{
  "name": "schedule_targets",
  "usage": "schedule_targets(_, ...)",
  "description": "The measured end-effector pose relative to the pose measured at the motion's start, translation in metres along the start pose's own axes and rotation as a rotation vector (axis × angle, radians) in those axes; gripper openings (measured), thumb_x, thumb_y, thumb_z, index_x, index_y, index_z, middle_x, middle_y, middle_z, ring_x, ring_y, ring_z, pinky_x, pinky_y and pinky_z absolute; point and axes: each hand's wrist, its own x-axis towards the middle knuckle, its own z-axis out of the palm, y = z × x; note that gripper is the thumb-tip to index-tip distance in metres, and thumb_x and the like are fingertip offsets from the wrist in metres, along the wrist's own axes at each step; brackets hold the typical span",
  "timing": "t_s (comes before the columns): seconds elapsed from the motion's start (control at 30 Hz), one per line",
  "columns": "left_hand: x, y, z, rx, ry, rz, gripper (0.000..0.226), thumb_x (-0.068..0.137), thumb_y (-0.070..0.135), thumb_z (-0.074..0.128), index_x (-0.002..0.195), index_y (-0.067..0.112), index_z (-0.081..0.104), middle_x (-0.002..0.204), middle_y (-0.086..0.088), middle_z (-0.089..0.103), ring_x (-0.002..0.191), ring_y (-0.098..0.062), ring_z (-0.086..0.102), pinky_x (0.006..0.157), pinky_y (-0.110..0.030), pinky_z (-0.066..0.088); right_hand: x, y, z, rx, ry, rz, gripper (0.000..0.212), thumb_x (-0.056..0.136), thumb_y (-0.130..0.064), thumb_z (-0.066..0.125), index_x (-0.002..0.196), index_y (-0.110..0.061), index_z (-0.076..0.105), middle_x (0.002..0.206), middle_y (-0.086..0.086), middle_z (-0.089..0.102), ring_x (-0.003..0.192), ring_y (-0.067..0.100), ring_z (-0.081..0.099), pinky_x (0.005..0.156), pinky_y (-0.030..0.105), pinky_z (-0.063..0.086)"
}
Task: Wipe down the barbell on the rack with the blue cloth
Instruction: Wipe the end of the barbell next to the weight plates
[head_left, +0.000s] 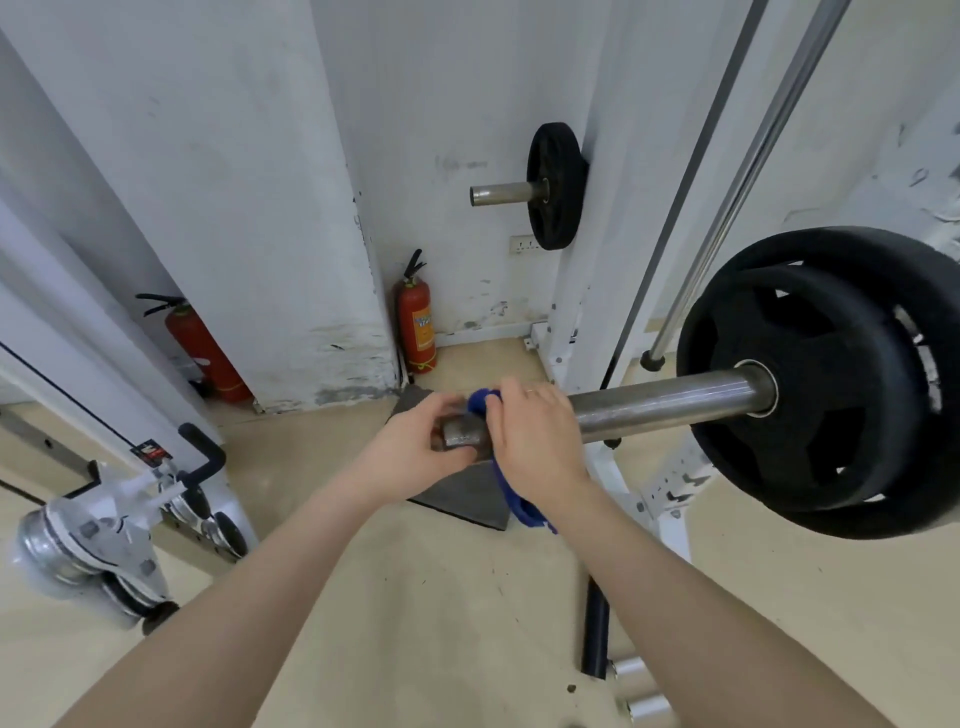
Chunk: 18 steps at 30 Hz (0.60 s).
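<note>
**Two hands on the bar end**

Near the middle of the frame, the left hand (415, 447) curls its fingers around the end of the bar (660, 408). Just beside it, the right hand (535, 431) grips the blue cloth (480, 401) wrapped over the bar. Black plates (826, 379) sit at right. Farther back, a red extinguisher (417, 325) stands by the wall.

Beige floor (415, 597): grey mat (467, 499), extinguishers (418, 322) (two, red)
</note>
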Motion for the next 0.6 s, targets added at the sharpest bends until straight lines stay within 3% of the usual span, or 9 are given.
schedule_targets(0.07,0.002,-0.006,-0.007,-0.232,-0.061,-0.041,0.049,0.078,0.013,0.07,0.121,0.018,0.047,0.12,0.0,0.06,0.104,-0.015,0.061,0.091,-0.028,0.048,-0.006,-0.022,0.002,-0.018,-0.012,-0.076,0.037,0.097,-0.035,0.026,0.099,-0.012,0.056,0.084,0.007,0.065,0.085,0.027,0.057,0.085,0.034,0.037)
schedule_targets(0.17,-0.001,-0.012,-0.012,-0.289,-0.106,-0.059,0.041,0.081,0.015,0.069,0.117,0.016,0.049,0.12,-0.002,0.059,0.103,-0.012,0.061,0.092,-0.029,0.048,0.0,-0.008,-0.006,-0.065,-0.11,-0.129,0.03,0.097,-0.037,0.035,0.1,-0.014,0.054,0.087,0.006,0.066,0.088,0.026,0.057,0.098,0.035,0.032)
schedule_targets(0.3,-0.004,-0.013,-0.009,-0.188,-0.058,-0.041,0.037,0.085,0.025,0.065,0.118,0.021,0.049,0.113,0.01,0.053,0.1,-0.011,0.06,0.088,-0.025,0.044,0.009,0.021,-0.012,-0.164,0.024,0.19,0.039,0.097,-0.042,0.03,0.09,-0.01,0.051,0.069,0.005,0.061,0.078,0.026,0.059,0.111,0.035,0.021)
schedule_targets(0.4,0.0,-0.018,-0.01,-0.211,-0.05,-0.039,0.029,0.081,0.022,0.069,0.105,0.025,0.053,0.104,0.012,0.057,0.099,-0.013,0.061,0.087,-0.028,0.046,0.001,-0.022,0.003,-0.075,-0.001,0.177,0.036,0.098,-0.039,0.029,0.092,-0.011,0.05,0.076,0.005,0.055,0.082,0.024,0.051,0.096,0.035,0.032)
schedule_targets(0.5,0.003,-0.022,-0.01,-0.248,-0.018,-0.043,0.027,0.076,0.018,0.073,0.087,0.029,0.05,0.098,0.007,0.062,0.102,-0.019,0.061,0.092,-0.039,0.049,-0.009,-0.047,0.008,0.03,-0.021,0.037,0.032,0.1,-0.033,0.03,0.103,-0.011,0.053,0.097,0.007,0.06,0.097,0.023,0.049,0.089,0.029,0.03)
schedule_targets(0.6,0.002,-0.022,-0.009,-0.227,-0.01,-0.013,0.027,0.078,0.022,0.072,0.093,0.025,0.051,0.099,0.009,0.062,0.099,-0.013,0.06,0.091,-0.039,0.049,-0.021,-0.034,-0.003,0.297,0.011,0.123,0.031,0.098,-0.03,0.034,0.105,-0.01,0.057,0.095,0.004,0.062,0.089,0.02,0.052,0.077,0.029,0.038)
